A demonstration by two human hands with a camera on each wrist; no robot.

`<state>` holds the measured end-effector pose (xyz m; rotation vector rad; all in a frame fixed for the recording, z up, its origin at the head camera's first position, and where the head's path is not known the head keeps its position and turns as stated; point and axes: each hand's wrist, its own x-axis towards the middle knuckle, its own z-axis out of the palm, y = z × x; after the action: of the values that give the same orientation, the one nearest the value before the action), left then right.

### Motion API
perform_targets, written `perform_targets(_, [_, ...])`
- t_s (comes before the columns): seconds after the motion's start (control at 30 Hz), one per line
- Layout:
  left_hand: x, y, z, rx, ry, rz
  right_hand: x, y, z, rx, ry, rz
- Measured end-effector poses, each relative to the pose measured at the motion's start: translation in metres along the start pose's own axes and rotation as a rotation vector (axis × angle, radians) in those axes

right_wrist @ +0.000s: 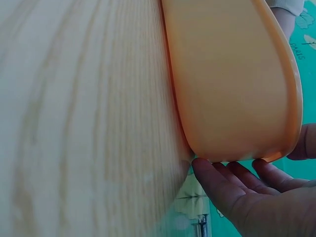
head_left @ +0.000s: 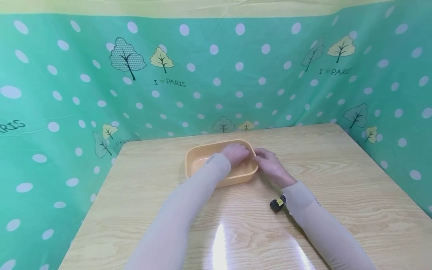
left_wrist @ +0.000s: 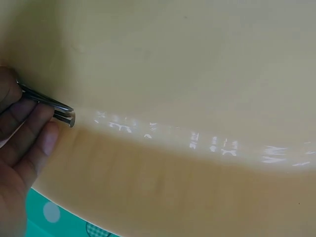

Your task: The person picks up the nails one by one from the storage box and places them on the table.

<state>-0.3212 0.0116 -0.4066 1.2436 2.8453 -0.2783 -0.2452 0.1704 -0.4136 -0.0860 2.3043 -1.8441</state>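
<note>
An orange plastic basin [head_left: 206,149] with rounded corners stands on the wooden table. My left hand [head_left: 235,153] reaches down inside its right part. In the left wrist view, the left fingers [left_wrist: 34,121] pinch a silver metal nail clipper [left_wrist: 61,112], whose end sticks out past the fingertips close to the basin's inner wall. My right hand [head_left: 272,167] holds the basin's right end. In the right wrist view its fingertips [right_wrist: 200,165] rest against the outer wall [right_wrist: 232,89] and the thumb [right_wrist: 306,140] lies at the rim.
The wooden table [head_left: 135,206] reaches to a green dotted curtain [head_left: 202,90] printed with trees, which hangs behind and at both sides. A small black device [head_left: 277,204] with a yellow mark sits at the right wrist.
</note>
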Motion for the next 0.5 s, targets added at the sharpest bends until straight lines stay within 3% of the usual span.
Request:
perform_targets(0.2, [-0.003,-0.002,-0.001,-0.106,0.014,-0.049,-0.001,0.000,0.000,-0.012,-0.008,0.013])
perform_targets(0.37, [-0.008,-0.002,-0.004,-0.428,0.022,-0.175,-0.001,0.000,0.002,-0.017,-0.008,0.022])
perform_targets(0.43, [-0.011,-0.002,-0.008,-0.610,0.034,-0.233,-0.001,0.000,0.002,-0.026,-0.007,0.026])
perform_targets(0.5, [-0.015,-0.001,-0.013,-0.617,0.040,-0.198,-0.001,-0.001,0.002,-0.038,-0.005,0.025])
